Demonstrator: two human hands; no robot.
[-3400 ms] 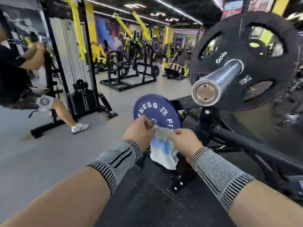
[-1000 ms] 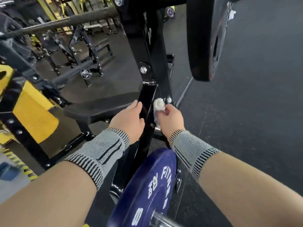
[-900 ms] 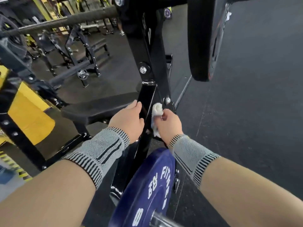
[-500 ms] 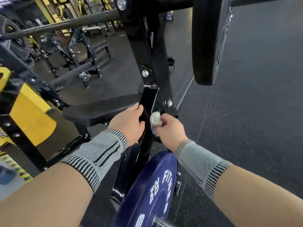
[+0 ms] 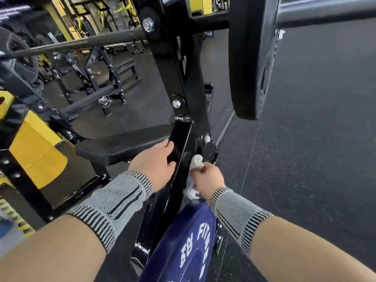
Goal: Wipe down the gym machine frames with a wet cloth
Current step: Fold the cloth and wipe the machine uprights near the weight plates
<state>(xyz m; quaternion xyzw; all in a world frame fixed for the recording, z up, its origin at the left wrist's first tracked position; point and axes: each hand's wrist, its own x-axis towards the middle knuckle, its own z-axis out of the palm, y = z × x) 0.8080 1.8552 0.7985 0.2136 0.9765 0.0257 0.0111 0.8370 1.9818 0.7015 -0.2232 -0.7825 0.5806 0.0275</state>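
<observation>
Your cloth (image 5: 197,162) is bunched into a white wad with a blue tail hanging below it, pressed against the black frame post (image 5: 179,151) just under the silver bolt (image 5: 207,138) and its bracket. Your right hand (image 5: 207,180) pinches the wad with curled fingers, while your left hand (image 5: 156,159) lies on the other side of the same post, fingers nearly straight along its face and thumb hooked to the near edge.

The likeliest trouble is that the loose tail catches on the bolt or bracket edge as you rub, which pulls the cloth out of your grip. With so small a wad, your knuckles also sit close to that hardware, so a quick stroke can scrape them.

A wet, glossy post gives your left hand little hold; if you lean on it, the palm can slide down toward the blue plate (image 5: 187,247) just beneath your wrists.

Overhead to the right hangs a black plate (image 5: 252,58) on a steel bar (image 5: 325,11). Rising or leaning right without looking puts your head in its path. Drips on the rubber floor (image 5: 305,159) may leave a slick spot.
</observation>
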